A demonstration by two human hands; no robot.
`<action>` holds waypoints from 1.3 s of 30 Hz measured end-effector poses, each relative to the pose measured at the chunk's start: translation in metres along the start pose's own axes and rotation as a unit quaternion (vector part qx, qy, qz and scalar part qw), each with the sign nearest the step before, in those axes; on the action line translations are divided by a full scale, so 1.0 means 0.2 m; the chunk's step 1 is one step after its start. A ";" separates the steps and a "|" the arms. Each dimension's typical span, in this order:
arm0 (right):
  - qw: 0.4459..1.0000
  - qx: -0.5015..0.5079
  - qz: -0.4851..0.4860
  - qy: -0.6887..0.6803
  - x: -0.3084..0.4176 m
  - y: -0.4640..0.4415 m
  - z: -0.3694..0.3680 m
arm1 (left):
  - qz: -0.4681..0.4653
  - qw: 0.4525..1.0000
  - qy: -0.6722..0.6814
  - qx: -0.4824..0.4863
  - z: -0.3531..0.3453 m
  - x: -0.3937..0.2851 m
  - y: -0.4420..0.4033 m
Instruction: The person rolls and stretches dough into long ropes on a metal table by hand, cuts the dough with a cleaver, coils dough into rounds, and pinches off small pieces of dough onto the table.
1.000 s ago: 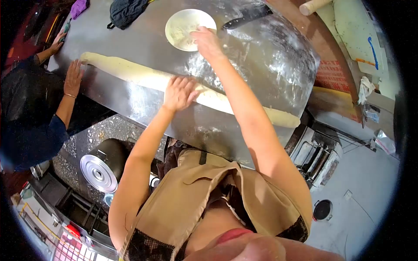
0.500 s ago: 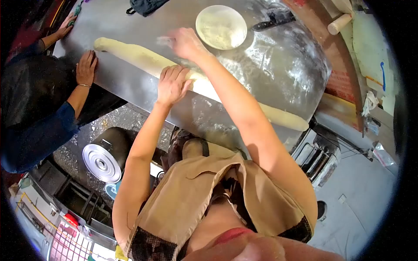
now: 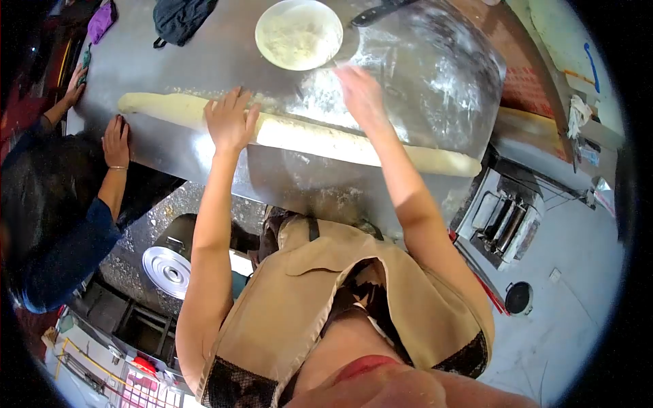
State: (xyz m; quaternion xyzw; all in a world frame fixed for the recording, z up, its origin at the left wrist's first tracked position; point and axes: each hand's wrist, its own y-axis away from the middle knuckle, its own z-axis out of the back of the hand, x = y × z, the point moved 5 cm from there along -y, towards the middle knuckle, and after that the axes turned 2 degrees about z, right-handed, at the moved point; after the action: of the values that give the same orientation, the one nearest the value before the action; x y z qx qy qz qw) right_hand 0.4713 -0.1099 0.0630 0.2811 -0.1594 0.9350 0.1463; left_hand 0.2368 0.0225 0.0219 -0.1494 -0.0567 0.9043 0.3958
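Observation:
A long pale dough roll [image 3: 320, 141] lies across the metal table [image 3: 286, 178], with flour scattered along its upper edge. My left hand [image 3: 231, 121] rests on the roll left of its middle, fingers spread and nothing gripped. Just above the roll, to the right, is my right hand [image 3: 362, 97], blurred by motion; its fingers look stretched out, but whether they hold anything is unclear. Beyond it stands a white bowl [image 3: 298, 34] of flour. A black-handled knife [image 3: 378, 11] lies right of the bowl.
At the left, a person in dark clothes has one hand [image 3: 116, 141] at the table edge and another farther back. A dark cloth bag [image 3: 180, 20] and a purple cloth [image 3: 102, 22] lie at the back left. Below stands a lidded pot [image 3: 167, 271].
Flour now lies along the left half of the roll. My left hand has moved left along it, fingers spreading. My right hand left the bowl, swung left, then came back right.

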 end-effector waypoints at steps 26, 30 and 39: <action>0.979 0.188 -0.078 0.015 -0.27 0.31 -0.04 | 0.158 0.932 -0.288 0.156 -0.05 0.87 -0.21; 0.950 0.136 -0.225 0.170 -1.00 0.88 0.58 | 0.145 0.957 -0.210 0.140 -0.23 0.85 -0.29; 0.934 -0.080 -0.194 0.289 -0.88 1.52 0.70 | -0.175 0.969 0.037 0.172 -0.41 -1.46 0.36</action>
State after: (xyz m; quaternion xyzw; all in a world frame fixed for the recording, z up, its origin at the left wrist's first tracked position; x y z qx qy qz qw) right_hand 0.5687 -0.4718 0.0077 0.0118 -0.1268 0.9135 0.3863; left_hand 0.3998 -0.2408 -0.0060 -0.0998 0.0893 0.8112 0.5692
